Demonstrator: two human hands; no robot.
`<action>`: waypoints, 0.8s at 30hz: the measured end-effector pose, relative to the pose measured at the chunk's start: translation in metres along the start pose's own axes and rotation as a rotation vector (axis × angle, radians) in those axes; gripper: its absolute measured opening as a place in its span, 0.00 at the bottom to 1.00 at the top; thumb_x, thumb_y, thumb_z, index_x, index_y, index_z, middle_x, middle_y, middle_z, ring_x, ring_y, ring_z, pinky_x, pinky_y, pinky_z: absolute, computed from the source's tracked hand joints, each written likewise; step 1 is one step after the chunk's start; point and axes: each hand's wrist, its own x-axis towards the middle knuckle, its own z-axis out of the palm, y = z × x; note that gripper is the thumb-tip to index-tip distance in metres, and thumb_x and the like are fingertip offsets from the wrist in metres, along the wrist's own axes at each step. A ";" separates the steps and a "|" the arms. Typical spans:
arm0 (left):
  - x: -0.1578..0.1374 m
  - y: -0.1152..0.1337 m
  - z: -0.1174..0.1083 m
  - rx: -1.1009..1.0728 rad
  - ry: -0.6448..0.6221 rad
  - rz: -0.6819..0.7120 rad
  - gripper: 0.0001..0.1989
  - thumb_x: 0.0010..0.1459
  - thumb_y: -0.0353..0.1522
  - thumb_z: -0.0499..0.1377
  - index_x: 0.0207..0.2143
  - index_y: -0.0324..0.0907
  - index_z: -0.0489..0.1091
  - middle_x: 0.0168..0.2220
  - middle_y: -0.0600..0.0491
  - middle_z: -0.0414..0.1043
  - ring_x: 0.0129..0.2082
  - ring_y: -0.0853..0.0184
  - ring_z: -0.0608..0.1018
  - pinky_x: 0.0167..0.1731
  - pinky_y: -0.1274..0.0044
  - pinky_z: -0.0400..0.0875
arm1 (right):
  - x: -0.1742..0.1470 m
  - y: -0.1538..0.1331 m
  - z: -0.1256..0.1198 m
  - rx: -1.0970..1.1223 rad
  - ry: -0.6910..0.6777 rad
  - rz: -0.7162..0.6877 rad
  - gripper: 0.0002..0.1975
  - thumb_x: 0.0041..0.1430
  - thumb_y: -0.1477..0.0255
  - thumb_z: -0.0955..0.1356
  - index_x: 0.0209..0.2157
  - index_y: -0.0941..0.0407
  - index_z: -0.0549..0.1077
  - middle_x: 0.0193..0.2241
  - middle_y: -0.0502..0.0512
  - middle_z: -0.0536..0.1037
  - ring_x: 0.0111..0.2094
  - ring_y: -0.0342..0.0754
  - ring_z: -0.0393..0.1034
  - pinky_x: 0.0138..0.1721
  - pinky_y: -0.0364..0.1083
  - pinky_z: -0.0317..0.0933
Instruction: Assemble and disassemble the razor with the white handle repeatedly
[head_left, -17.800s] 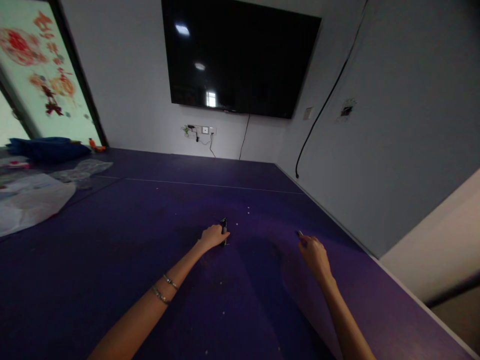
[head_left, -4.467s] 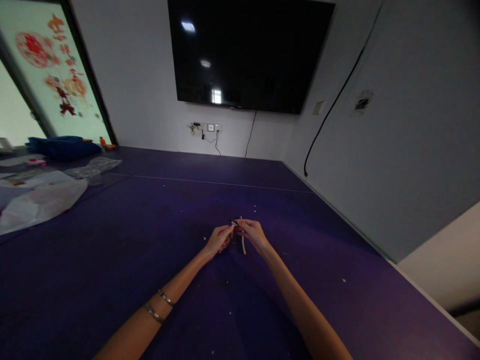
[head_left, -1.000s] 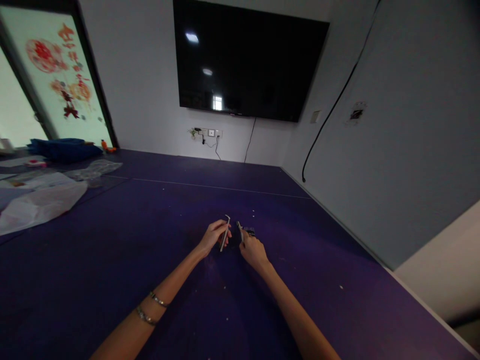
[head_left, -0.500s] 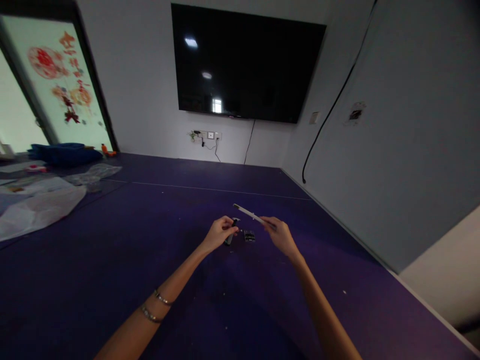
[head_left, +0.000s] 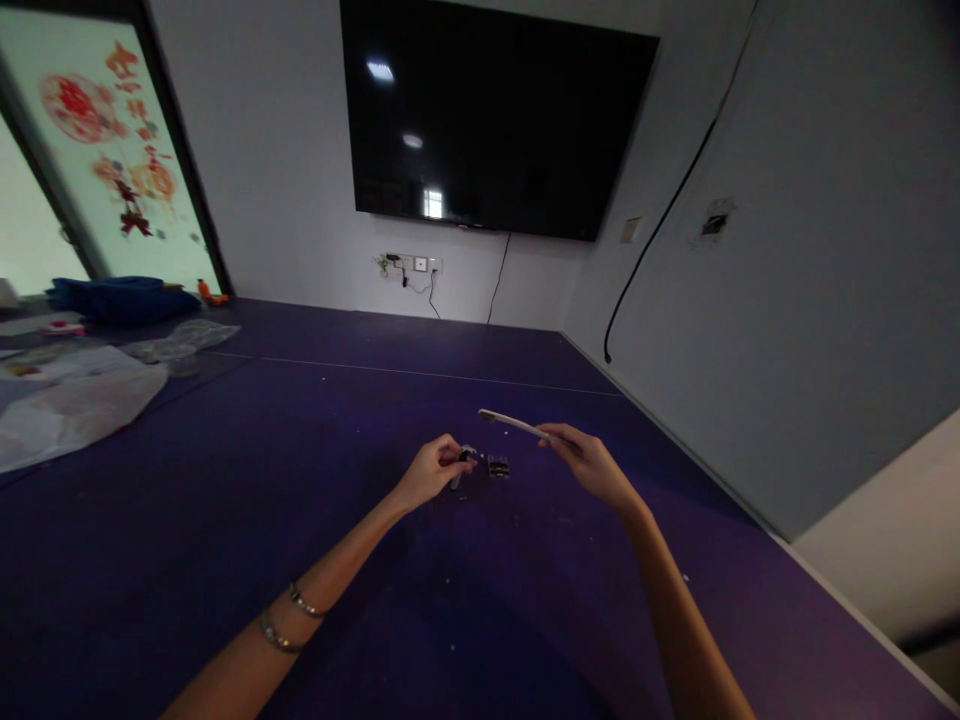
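Note:
In the head view my right hand (head_left: 589,462) grips a white toothbrush (head_left: 517,424) by its handle. Its dark-bristled head points left, in the air above the purple surface. My left hand (head_left: 429,472) is closed, with thumb and fingers pinching a small dark and silver thing with a grey handle (head_left: 455,482), perhaps a razor; the fingers partly cover it. Between the hands, just right of the left fingertips, a small black rectangular piece (head_left: 498,467) with pale edges lies on the surface. The toothbrush is apart from both small things.
The broad purple surface (head_left: 360,610) reaches to the wall. Clear plastic sheeting (head_left: 90,405), a blue cloth bundle (head_left: 124,300) and an orange item (head_left: 210,293) lie at the left. A black cable (head_left: 649,245) hangs along the right wall. A television (head_left: 495,120) hangs ahead.
My right hand has moved right with the toothbrush, which now lies flatter and farther from the left hand. My left hand keeps its pinch, with the held thing tilted slightly differently.

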 end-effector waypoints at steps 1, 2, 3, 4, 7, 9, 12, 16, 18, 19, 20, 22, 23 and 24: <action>0.000 0.001 0.001 -0.010 0.003 0.003 0.14 0.46 0.31 0.63 0.25 0.41 0.57 0.32 0.48 0.77 0.31 0.66 0.78 0.32 0.75 0.69 | 0.000 -0.002 0.000 0.001 0.006 -0.008 0.16 0.60 0.67 0.60 0.46 0.56 0.71 0.35 0.56 0.78 0.38 0.47 0.71 0.41 0.46 0.61; 0.000 0.002 0.001 -0.017 0.007 0.005 0.14 0.46 0.31 0.63 0.25 0.41 0.57 0.32 0.48 0.77 0.32 0.66 0.78 0.32 0.75 0.69 | 0.001 -0.004 0.000 0.007 0.009 -0.018 0.16 0.60 0.67 0.60 0.46 0.56 0.72 0.36 0.57 0.78 0.39 0.48 0.71 0.42 0.46 0.62; 0.000 0.003 0.001 -0.020 0.009 0.004 0.14 0.46 0.31 0.64 0.25 0.41 0.58 0.32 0.48 0.77 0.32 0.66 0.78 0.32 0.75 0.69 | 0.001 -0.006 0.001 0.011 0.014 -0.029 0.16 0.60 0.66 0.60 0.46 0.55 0.72 0.36 0.57 0.78 0.39 0.48 0.71 0.41 0.46 0.62; 0.000 0.004 0.001 -0.020 0.012 0.003 0.14 0.46 0.32 0.64 0.26 0.41 0.58 0.32 0.48 0.77 0.32 0.66 0.78 0.32 0.75 0.69 | 0.001 -0.008 0.001 0.011 0.017 -0.042 0.16 0.60 0.65 0.61 0.45 0.54 0.73 0.36 0.56 0.78 0.38 0.48 0.71 0.41 0.46 0.62; 0.000 0.007 0.001 -0.008 0.015 0.004 0.14 0.46 0.32 0.64 0.26 0.41 0.58 0.33 0.49 0.77 0.33 0.66 0.78 0.33 0.74 0.69 | 0.001 -0.012 0.005 -0.016 0.022 -0.096 0.14 0.59 0.64 0.63 0.42 0.53 0.75 0.34 0.55 0.78 0.36 0.48 0.71 0.38 0.47 0.63; 0.000 0.009 0.001 0.006 0.017 0.012 0.15 0.46 0.32 0.64 0.26 0.41 0.58 0.32 0.49 0.77 0.33 0.66 0.78 0.34 0.75 0.69 | -0.001 -0.015 0.008 -0.036 0.034 -0.126 0.13 0.58 0.65 0.64 0.41 0.52 0.76 0.34 0.55 0.78 0.36 0.48 0.70 0.38 0.47 0.63; -0.001 0.010 0.003 0.041 0.009 0.025 0.15 0.46 0.32 0.64 0.25 0.41 0.57 0.32 0.50 0.77 0.33 0.66 0.78 0.32 0.76 0.69 | -0.003 -0.018 0.010 -0.042 0.059 -0.150 0.12 0.58 0.66 0.64 0.41 0.51 0.76 0.34 0.55 0.78 0.37 0.49 0.70 0.39 0.48 0.63; -0.003 0.007 0.005 0.086 -0.004 0.037 0.14 0.47 0.31 0.63 0.26 0.41 0.58 0.32 0.50 0.77 0.31 0.67 0.77 0.28 0.78 0.67 | -0.006 -0.022 0.011 -0.033 0.068 -0.159 0.11 0.57 0.66 0.66 0.39 0.50 0.77 0.33 0.54 0.78 0.36 0.49 0.70 0.39 0.48 0.64; -0.005 0.006 0.006 0.096 -0.009 0.037 0.12 0.48 0.31 0.63 0.26 0.41 0.58 0.32 0.50 0.77 0.31 0.67 0.78 0.29 0.78 0.68 | -0.006 -0.022 0.012 -0.034 0.061 -0.155 0.10 0.56 0.66 0.66 0.39 0.50 0.77 0.33 0.54 0.78 0.36 0.49 0.70 0.38 0.48 0.64; -0.006 0.006 0.007 0.097 -0.010 0.035 0.12 0.48 0.31 0.62 0.26 0.40 0.59 0.32 0.50 0.77 0.32 0.67 0.78 0.29 0.78 0.68 | -0.006 -0.021 0.013 -0.036 0.058 -0.150 0.10 0.56 0.66 0.66 0.39 0.50 0.77 0.33 0.54 0.78 0.36 0.49 0.70 0.38 0.48 0.64; -0.007 0.006 0.007 0.096 -0.011 0.033 0.12 0.48 0.31 0.62 0.26 0.40 0.59 0.32 0.50 0.77 0.33 0.67 0.78 0.30 0.77 0.68 | -0.006 -0.019 0.013 -0.038 0.060 -0.144 0.10 0.56 0.66 0.66 0.39 0.50 0.77 0.32 0.55 0.78 0.36 0.49 0.70 0.38 0.48 0.64; -0.008 0.006 0.008 0.090 -0.017 0.027 0.11 0.48 0.30 0.62 0.26 0.40 0.59 0.33 0.50 0.76 0.34 0.66 0.78 0.33 0.76 0.69 | -0.006 -0.013 0.015 -0.043 0.084 -0.130 0.10 0.56 0.66 0.67 0.38 0.50 0.78 0.32 0.55 0.79 0.35 0.49 0.70 0.38 0.49 0.64; -0.008 0.007 0.008 0.086 -0.022 0.025 0.11 0.48 0.30 0.62 0.27 0.40 0.59 0.33 0.50 0.76 0.35 0.66 0.78 0.34 0.76 0.69 | -0.005 -0.010 0.015 -0.047 0.101 -0.122 0.10 0.55 0.66 0.67 0.38 0.50 0.78 0.32 0.55 0.79 0.35 0.49 0.70 0.38 0.49 0.64; -0.008 0.007 0.008 0.083 -0.024 0.024 0.10 0.48 0.29 0.62 0.27 0.40 0.59 0.33 0.50 0.76 0.36 0.66 0.78 0.34 0.75 0.69 | -0.005 -0.008 0.016 -0.049 0.116 -0.114 0.09 0.55 0.66 0.67 0.37 0.50 0.78 0.32 0.55 0.79 0.35 0.50 0.71 0.38 0.49 0.64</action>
